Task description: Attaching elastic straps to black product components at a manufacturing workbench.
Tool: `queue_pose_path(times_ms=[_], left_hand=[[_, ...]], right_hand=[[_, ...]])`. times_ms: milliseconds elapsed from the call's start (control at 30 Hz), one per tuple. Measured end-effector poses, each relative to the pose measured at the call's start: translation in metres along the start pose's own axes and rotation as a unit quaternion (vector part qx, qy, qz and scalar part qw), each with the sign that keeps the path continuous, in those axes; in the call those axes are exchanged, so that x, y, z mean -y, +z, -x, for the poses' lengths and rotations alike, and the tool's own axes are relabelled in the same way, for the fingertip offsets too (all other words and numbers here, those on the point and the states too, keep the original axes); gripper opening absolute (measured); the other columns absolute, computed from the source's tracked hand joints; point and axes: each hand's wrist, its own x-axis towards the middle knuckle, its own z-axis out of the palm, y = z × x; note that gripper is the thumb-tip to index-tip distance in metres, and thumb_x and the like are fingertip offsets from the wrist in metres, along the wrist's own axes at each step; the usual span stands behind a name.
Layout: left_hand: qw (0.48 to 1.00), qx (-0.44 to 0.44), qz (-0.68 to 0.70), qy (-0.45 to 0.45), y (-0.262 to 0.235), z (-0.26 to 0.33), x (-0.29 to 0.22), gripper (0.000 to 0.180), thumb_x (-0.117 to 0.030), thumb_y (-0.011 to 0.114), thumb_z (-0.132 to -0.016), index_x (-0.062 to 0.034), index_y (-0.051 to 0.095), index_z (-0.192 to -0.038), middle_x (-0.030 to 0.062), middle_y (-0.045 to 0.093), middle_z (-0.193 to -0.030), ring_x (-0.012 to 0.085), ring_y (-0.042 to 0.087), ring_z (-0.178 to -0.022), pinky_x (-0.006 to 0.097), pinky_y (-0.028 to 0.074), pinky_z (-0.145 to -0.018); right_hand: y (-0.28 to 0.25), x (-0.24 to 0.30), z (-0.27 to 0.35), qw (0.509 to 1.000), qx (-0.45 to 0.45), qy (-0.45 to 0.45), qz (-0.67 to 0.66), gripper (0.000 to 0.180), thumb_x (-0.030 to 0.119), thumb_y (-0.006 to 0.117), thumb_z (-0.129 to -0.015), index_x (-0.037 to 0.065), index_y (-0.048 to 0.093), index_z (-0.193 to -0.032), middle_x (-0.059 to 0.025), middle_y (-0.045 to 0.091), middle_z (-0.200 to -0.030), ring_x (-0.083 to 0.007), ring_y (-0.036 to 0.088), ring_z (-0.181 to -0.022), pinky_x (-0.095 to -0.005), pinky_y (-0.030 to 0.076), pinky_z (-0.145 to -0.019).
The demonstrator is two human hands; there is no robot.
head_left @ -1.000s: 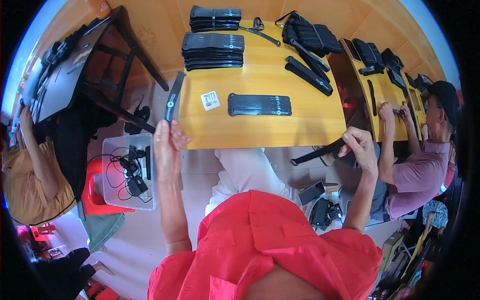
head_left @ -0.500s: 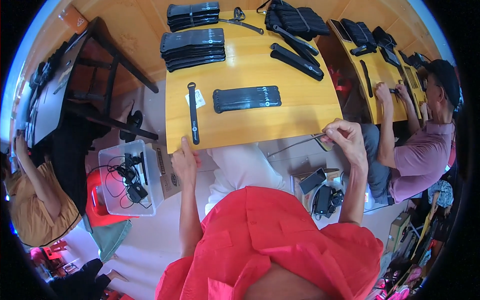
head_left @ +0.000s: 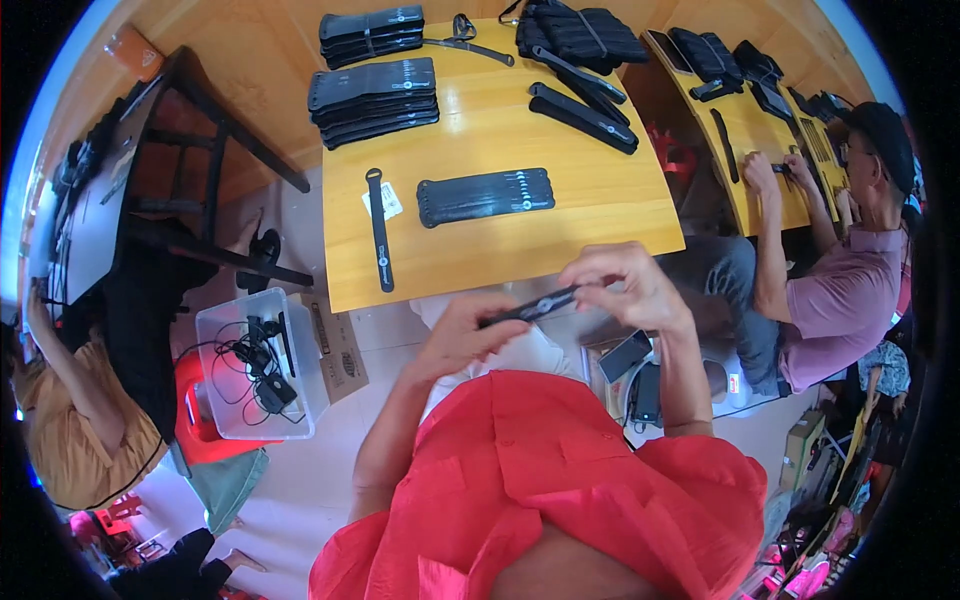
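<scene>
My left hand point(head_left: 462, 335) and my right hand point(head_left: 632, 284) hold a black strap point(head_left: 543, 306) stretched between them, just off the table's near edge. Fingers of both hands are closed on its ends, and pale print shows along its middle. On the table a single black strap with a round eyelet point(head_left: 380, 235) lies lengthwise over a small white paper point(head_left: 388, 200). To its right rests a flat set of black straps point(head_left: 485, 197), side by side or overlapping.
Two stacks of black straps point(head_left: 372, 105) stand at the table's back left; bundled straps point(head_left: 580, 38) lie at the back right. The yellow table point(head_left: 450, 260) ends before my lap. A clear bin with cables point(head_left: 310, 400) sits left; a co-worker point(head_left: 850, 290) works at the right.
My left hand has left the table edge and come toward the middle. My right hand has moved left, and the strap it held is now between both hands.
</scene>
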Motion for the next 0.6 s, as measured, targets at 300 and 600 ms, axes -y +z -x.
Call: queue_pose_path(times_ms=[300,600], left_hand=[[0.991,-0.127,-0.045,-0.003,-0.071,-0.006,0.035,0.015,-0.012,0.06,-0.085,0.0019,0.065,-0.085,0.0016,0.06,-0.067,0.0057,0.055,-0.061,0.02,0.044,-0.056],[0.909,-0.405,0.042,0.089,-0.092,-0.048,0.058,0.013,-0.009,0.071,-0.077,-0.0004,0.062,-0.081,0.0018,0.061,-0.067,0.0059,0.054,-0.053,0.017,0.045,-0.048]], right_hand=[[-0.015,-0.091,-0.017,0.968,-0.173,0.128,-0.128,0.01,0.002,0.066,-0.078,-0.001,0.064,-0.087,-0.0049,0.063,-0.069,-0.0087,0.061,-0.058,-0.0201,0.049,-0.053],[-0.001,-0.136,-0.065,0.928,-0.301,0.103,-0.195,0.008,0.005,0.068,-0.076,0.001,0.063,-0.08,-0.0029,0.061,-0.064,-0.005,0.053,-0.051,-0.0183,0.038,-0.042]])
